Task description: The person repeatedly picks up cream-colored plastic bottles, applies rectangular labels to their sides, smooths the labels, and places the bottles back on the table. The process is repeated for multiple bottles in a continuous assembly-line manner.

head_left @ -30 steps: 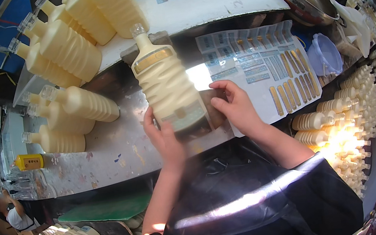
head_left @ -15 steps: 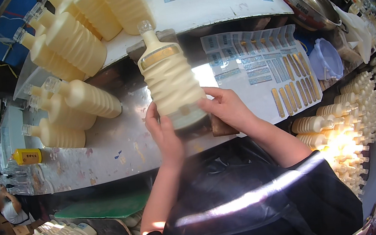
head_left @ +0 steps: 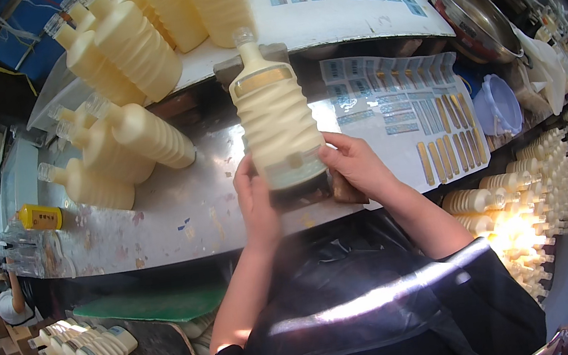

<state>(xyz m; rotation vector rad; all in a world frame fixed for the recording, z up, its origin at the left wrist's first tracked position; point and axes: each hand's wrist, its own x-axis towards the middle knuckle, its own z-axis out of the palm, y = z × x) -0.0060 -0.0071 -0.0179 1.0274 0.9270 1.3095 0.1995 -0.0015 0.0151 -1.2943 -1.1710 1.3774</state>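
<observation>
A cream-coloured ribbed bottle (head_left: 278,122) with a clear neck leans upright before me, its base toward me. Across its shoulder runs a gold label band (head_left: 262,81); a paler band circles the bottom, with a greyish patch on it. My left hand (head_left: 255,197) is closed on the lower left side of the bottle. Gripping the opposite side is my right hand (head_left: 361,165), its thumb on the front near the base. Behind the bottle a grey block (head_left: 231,73) shows in part. A brown block (head_left: 346,189) sits under my right hand.
Label sheets (head_left: 406,142) with gold and blue strips lie right of the bottle. Several cream bottles (head_left: 151,136) stand left, more on the white shelf (head_left: 342,24). A yellow container (head_left: 40,217), blue-violet bucket (head_left: 497,106) and large pan (head_left: 475,12) flank the metal bench (head_left: 119,241).
The whole view has shifted, so the bench things and bottle appear farther right. Both hands keep hold of the bottle; their grip looks nearly the same.
</observation>
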